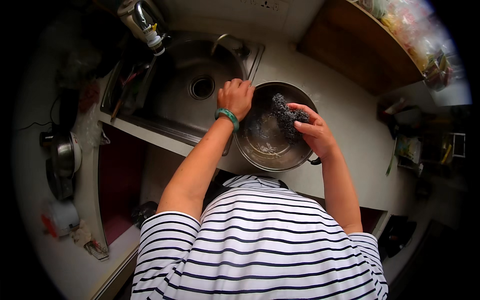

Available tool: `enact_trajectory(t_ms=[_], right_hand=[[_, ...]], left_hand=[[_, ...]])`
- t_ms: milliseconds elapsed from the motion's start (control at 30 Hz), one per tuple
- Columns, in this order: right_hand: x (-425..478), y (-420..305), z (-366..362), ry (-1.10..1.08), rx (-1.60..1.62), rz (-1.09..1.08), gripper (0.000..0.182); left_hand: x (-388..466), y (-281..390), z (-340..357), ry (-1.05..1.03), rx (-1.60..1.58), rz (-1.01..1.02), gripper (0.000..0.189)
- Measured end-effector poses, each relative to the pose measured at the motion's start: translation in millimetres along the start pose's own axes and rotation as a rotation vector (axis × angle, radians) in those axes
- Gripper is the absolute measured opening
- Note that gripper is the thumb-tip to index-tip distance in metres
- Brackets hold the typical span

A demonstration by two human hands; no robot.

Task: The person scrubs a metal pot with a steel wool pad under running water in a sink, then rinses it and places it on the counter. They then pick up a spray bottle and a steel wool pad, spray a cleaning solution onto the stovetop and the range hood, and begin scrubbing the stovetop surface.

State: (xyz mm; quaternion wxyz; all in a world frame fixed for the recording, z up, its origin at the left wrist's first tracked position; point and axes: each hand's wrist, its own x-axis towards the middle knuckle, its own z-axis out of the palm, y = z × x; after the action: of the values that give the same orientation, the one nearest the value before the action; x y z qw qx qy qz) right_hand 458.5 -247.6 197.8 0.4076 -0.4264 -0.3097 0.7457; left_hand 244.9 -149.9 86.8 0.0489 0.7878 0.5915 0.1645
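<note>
A wide stainless steel pot (275, 163) stands on the counter just right of the sink, with wet smears on its inside bottom. My left hand (235, 98), a green bangle at its wrist, is curled at the pot's upper left rim. Whatever lies under those fingers, rim or handle, is hidden. Between the thumb and fingers of my right hand (315, 129) is a dark, fuzzy scouring pad (287, 118), held over the right half of the pot. A black pot handle (315, 161) sticks out below my right wrist.
The stainless steel sink (176, 101) has a drain (201, 87) and a thin curved spout (221, 39). A faucet with a white filter (155, 43) hangs over its back left. A brown wooden panel (348, 45) rises at the back right. Metal pots (63, 153) sit at far left.
</note>
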Motion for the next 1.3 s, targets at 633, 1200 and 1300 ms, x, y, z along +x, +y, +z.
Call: enact_trajectory(t_ms=[633, 1200, 1300], right_hand=[[68.8, 41.7, 128.9, -0.056, -0.183, -0.171, 0.059], [15.0, 61.1, 42.0, 0.614, -0.725, -0.369, 0.051], [-16.4, 69.0, 10.6, 0.936, -1.149, -0.463, 0.048]], left_hand=[[-67.6, -43.3, -102.2, 0.122, -1.02, -0.023, 0.06], [-64.1, -455.7, -66.7, 0.55, -0.862, -0.895, 0.06], [-44.9, -357.0, -70.0, 0.253, -0.982, -0.943, 0.048]])
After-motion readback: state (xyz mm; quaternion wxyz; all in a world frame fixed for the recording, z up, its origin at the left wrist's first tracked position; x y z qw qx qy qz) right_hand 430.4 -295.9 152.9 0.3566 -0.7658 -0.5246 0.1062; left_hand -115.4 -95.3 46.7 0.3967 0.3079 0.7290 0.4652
